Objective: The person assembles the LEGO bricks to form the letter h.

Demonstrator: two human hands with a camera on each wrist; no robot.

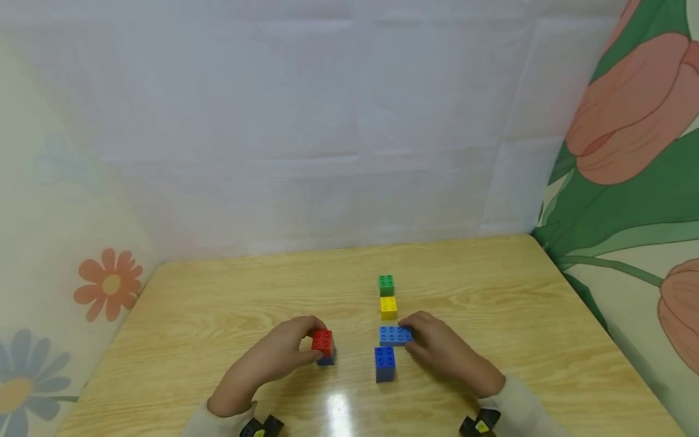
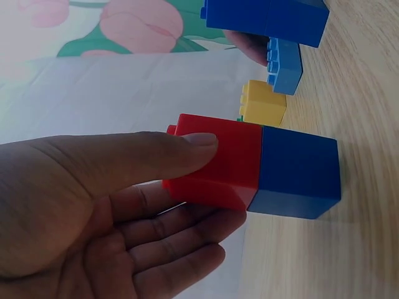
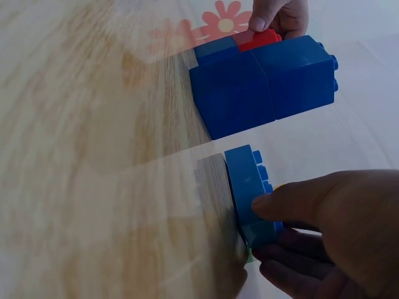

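With the left hand [image 1: 280, 351], gripping a red brick [image 1: 323, 343] between thumb and fingers. Directly beneath the red brick, lined up flush as one upright stack, a blue brick [image 2: 298, 173]; cannot tell whether touching the worktop [image 1: 235, 291]. With the right hand [image 1: 445, 349], pinching a light blue brick [image 1: 390, 335] by its right end, thumb on the near side and fingertips on the far side, studs up; again, cannot tell whether raised or resting. Just nearer than the light blue brick, upright on the worktop between both hands, a dark blue stack [image 1: 384, 366] of two bricks. Beyond the light blue brick, in a rough line away, a yellow brick [image 1: 388, 309], then a green brick [image 1: 386, 285] right behind. Past the worktop's far edge, a white sheet [image 1: 327, 152]; to the left, painted flowers [image 1: 108, 284]; to the right, large pink tulips [image 1: 633, 121] among green leaves.
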